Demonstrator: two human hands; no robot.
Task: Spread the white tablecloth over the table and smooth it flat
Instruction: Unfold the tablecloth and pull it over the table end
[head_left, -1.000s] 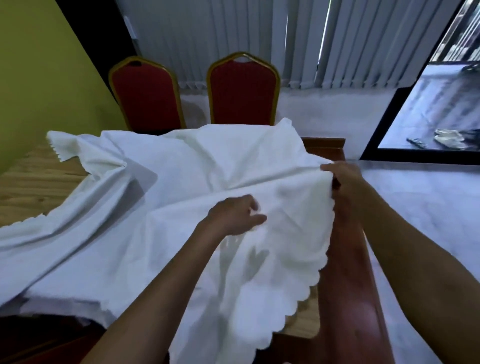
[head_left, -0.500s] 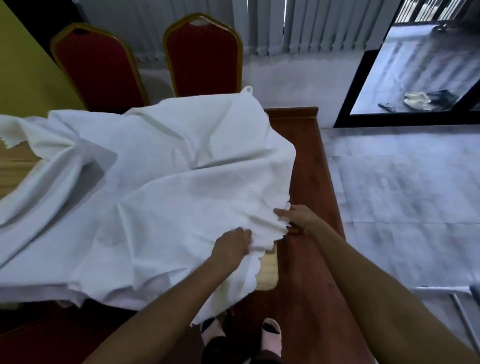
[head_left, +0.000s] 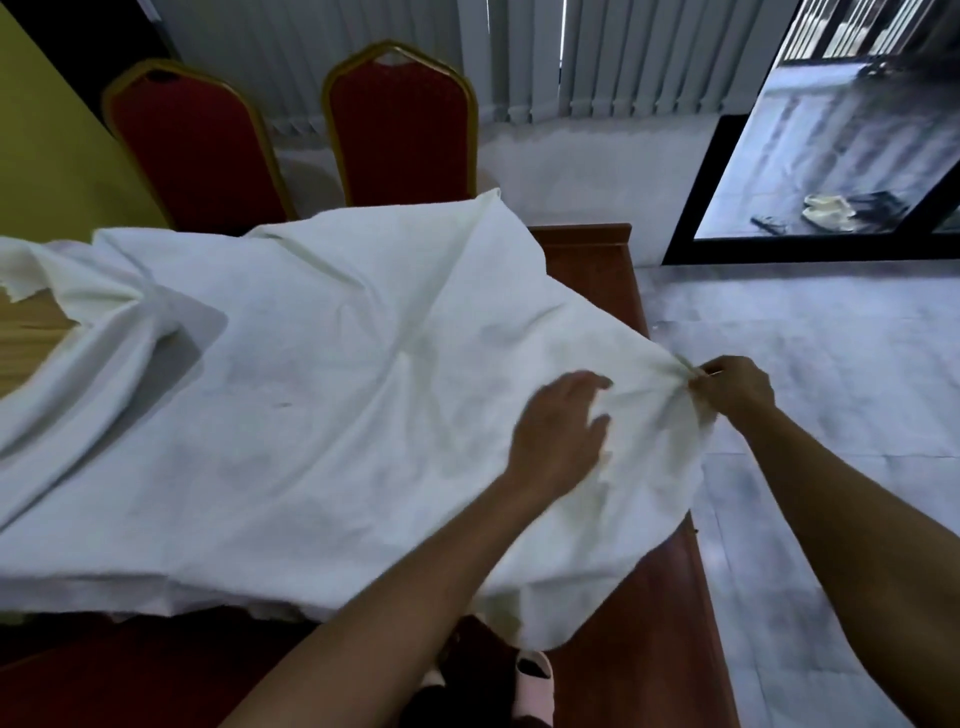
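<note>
Your rumpled white fabric tablecloth (head_left: 311, 395) hides most of the reddish-brown wooden table (head_left: 670, 597), its left end cut off. Your blurred left hand (head_left: 561, 431) rests open-fingered on it; your right hand (head_left: 737, 389) pinches its bunched edge.

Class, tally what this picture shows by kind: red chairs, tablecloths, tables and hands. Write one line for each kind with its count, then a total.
Red chairs: 2 (left chair, right chair)
White tablecloth: 1
Table: 1
Hands: 2 (left hand, right hand)
Total: 6
</note>
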